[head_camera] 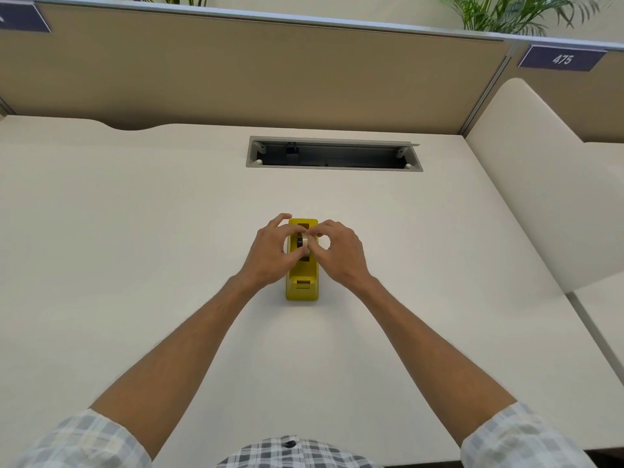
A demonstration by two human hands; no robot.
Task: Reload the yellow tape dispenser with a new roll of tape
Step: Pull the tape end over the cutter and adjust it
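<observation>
On the desk (pixel 135 231), yellow tape dispenser (pixel 301 287) lengthwise away from viewer, left hand (pixel 270 251) and right hand (pixel 339 253) pinching tape roll (pixel 305 244)

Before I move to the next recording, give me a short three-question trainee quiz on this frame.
1. True or false: the yellow tape dispenser lies on its side on the desk.
2. Which things does the tape roll touch? A) only the left hand B) only the right hand C) both hands' fingers
3. Fill in: the open cable tray sits ____ the dispenser, toward the partition.

Key:
1. False; it stands upright on its base.
2. C; both hands pinch the roll over the dispenser's middle.
3. Beyond.
</observation>
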